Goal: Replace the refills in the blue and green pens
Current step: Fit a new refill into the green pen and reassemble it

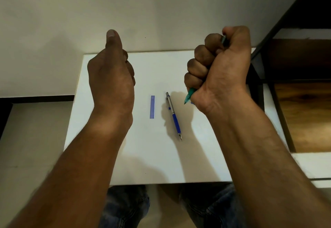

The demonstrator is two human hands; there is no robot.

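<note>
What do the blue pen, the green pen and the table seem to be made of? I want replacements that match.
Blue pen: upper barrel and clip look like brushed metal, grey with a dull sheen; the blue grip looks ribbed, likely rubber. Green pen, held in the right hand: the visible end looks like translucent teal plastic; the rest is hidden. Table: smooth matte white, probably laminate or painted board.
</note>
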